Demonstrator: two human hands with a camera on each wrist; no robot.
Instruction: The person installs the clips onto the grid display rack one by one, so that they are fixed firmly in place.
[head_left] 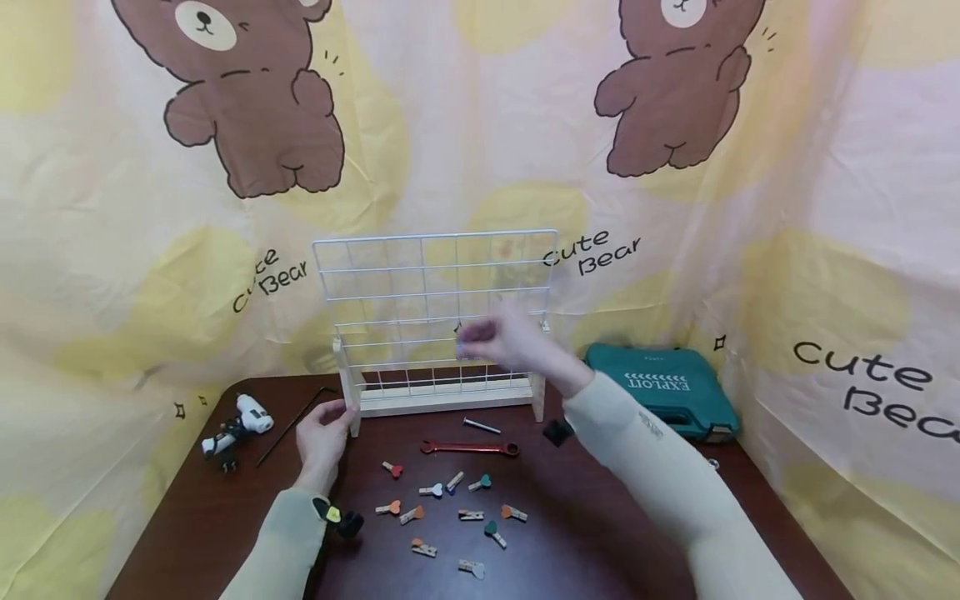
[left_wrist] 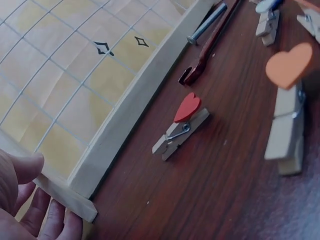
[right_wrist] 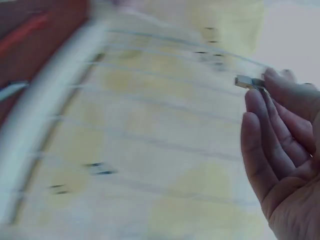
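A white wire grid rack (head_left: 423, 296) stands upright on a pale wooden base (head_left: 442, 403). My left hand (head_left: 321, 440) holds its left wooden upright (left_wrist: 67, 197) low down, thumb on one side and fingers on the other in the left wrist view. In front of the grid my right hand (head_left: 510, 337) is raised, pinching a small wooden clothespin (right_wrist: 244, 81) between thumb and fingertips; the far end of the clothespin is covered by the fingers. Several clothespins with coloured hearts lie on the table before the rack, among them a red-heart clothespin (left_wrist: 182, 125) and an orange-heart clothespin (left_wrist: 289, 110).
A red wrench (head_left: 470, 448) and a metal bolt (head_left: 482, 426) lie just before the base. At the left are a white glue gun (head_left: 253, 414) and a thin black rod (head_left: 292, 429). A green tool case (head_left: 663, 387) sits at the back right. Printed cloth hangs behind.
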